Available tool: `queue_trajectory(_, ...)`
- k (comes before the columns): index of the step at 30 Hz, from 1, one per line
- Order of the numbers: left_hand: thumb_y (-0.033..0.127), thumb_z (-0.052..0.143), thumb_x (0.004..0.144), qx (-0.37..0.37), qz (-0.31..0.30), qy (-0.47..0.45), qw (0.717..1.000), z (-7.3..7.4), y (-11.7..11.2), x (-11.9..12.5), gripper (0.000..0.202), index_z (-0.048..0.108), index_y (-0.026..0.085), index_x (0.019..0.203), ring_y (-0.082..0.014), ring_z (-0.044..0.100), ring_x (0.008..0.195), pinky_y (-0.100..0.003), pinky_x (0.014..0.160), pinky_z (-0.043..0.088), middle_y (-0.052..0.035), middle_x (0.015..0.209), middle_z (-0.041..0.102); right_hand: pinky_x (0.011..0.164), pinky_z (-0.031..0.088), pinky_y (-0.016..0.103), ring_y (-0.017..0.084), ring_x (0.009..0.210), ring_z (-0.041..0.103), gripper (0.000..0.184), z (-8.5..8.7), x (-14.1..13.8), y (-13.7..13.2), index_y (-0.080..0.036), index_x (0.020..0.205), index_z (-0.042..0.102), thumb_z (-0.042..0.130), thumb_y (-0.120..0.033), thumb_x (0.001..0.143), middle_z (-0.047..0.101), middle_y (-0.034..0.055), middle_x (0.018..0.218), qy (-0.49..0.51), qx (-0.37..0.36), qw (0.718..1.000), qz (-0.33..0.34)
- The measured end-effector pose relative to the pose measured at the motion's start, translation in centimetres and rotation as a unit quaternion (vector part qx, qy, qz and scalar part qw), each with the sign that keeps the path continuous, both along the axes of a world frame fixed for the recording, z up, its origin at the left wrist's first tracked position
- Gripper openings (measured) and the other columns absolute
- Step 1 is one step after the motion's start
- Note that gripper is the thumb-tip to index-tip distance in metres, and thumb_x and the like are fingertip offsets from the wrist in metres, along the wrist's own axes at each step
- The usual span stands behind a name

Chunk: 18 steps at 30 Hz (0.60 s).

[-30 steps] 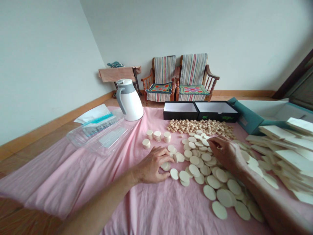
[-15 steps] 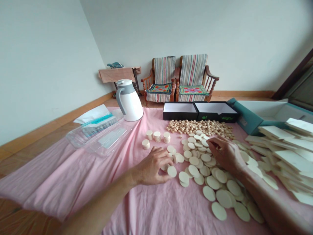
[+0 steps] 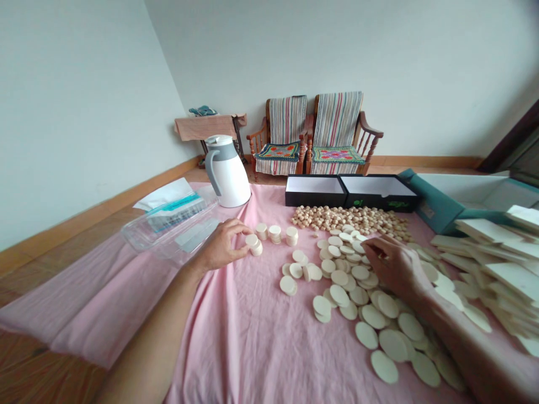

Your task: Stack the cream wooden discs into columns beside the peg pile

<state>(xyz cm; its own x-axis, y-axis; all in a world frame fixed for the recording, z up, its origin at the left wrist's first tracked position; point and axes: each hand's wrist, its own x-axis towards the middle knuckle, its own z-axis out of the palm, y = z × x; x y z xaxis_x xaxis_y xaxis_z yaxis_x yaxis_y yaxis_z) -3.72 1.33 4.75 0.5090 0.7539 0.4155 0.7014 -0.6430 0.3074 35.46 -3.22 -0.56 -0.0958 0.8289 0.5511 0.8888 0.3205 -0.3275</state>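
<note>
My left hand (image 3: 225,244) pinches a pale wooden disc (image 3: 251,240) between thumb and fingers, at the top of the nearest short stack of discs (image 3: 256,250). Three other small stacks stand just behind and to the right, one of them a stack of discs (image 3: 275,234). My right hand (image 3: 391,264) is curled with its fingertips together over the far part of a spread pile of loose discs (image 3: 360,295). Whatever its fingers hold, if anything, is hidden. Between the hands lies a small group of loose discs (image 3: 297,270).
Small wooden beads (image 3: 349,217) lie before two black boxes (image 3: 315,199). To the right are a teal box (image 3: 438,210) and piled pale wooden boards (image 3: 501,247). A white jug (image 3: 231,179) and a clear plastic case (image 3: 168,227) rest on the pink cloth (image 3: 248,336) at left.
My left hand has moved left and away from the loose discs to the nearest stack, with a disc in its fingers. My right hand stays over the pile. The view has shifted slightly.
</note>
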Motion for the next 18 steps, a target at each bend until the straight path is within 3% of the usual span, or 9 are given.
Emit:
queue_trajectory(7, 0.017, 0.06, 0.07, -0.026, -0.004, 0.017, 0.999, -0.54, 0.36, 0.27, 0.027, 0.065, 0.02, 0.097, -0.0181, 0.057, 0.089, -0.03, 0.082, 0.045, -0.0035, 0.093, 0.064, 0.064, 0.04, 0.024, 0.014, 0.072, 0.055, 0.017, -0.19, 0.16, 0.08, -0.02, 0.079, 0.062, 0.048, -0.027, 0.085, 0.062, 0.0022, 0.08, -0.011, -0.003, 1.0, -0.006)
queue_trajectory(13, 0.013, 0.057, 0.073, -0.041, -0.019, 0.019, 0.999, -0.87, 0.6, 0.25, 0.033, 0.066, 0.023, 0.104, -0.0183, 0.057, 0.095, -0.032, 0.089, 0.043, -0.0029, 0.099, 0.064, 0.062, 0.039, 0.024, 0.014, 0.07, 0.055, 0.018, -0.18, 0.09, 0.06, -0.02, 0.077, 0.062, 0.048, -0.027, 0.085, 0.061, 0.0023, 0.077, -0.008, -0.001, 1.0, 0.0)
queue_trajectory(18, 0.011, 0.052, 0.075, -0.01, -0.019, -0.039, 0.999, -0.49, -0.14, 0.99, 0.03, 0.066, 0.021, 0.1, -0.018, 0.057, 0.095, -0.032, 0.088, 0.044, -0.0043, 0.098, 0.064, 0.062, 0.04, 0.025, 0.014, 0.07, 0.056, 0.017, -0.22, 0.1, 0.06, -0.02, 0.078, 0.063, 0.048, -0.027, 0.084, 0.062, 0.0026, 0.077, -0.003, 0.004, 1.0, -0.002)
